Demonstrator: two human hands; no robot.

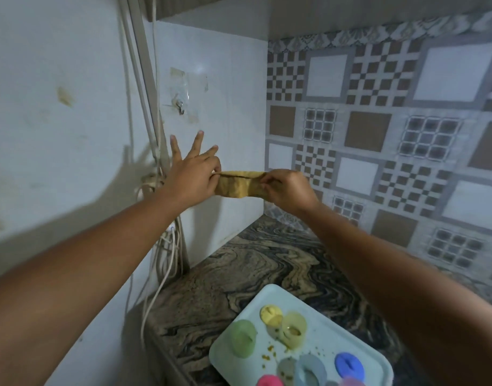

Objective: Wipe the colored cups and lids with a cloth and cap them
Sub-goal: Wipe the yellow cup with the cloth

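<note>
Mid-frame, the yellow cloth point(240, 185) hangs stretched between both hands: the left hand point(193, 174) pinches one end, its other fingers fanned out; the right hand point(286, 189) pinches the other. Likely spreading it out for wiping. Lower right, the cups and lids sit uncapped on the pale tray point(267, 295), crumbs around them.

Two hands point(194, 176) point(288, 190); one cloth point(239, 183); one tray point(267, 296); three lids point(271, 313) point(349, 364) point(270, 381).

Swirled brown stone tabletop point(253, 263) bare between corner walls and pale rectangular plastic tray point(270, 299). Tray crowded with coloured cups and lids. White cables point(166, 246) hang along left wall.
</note>
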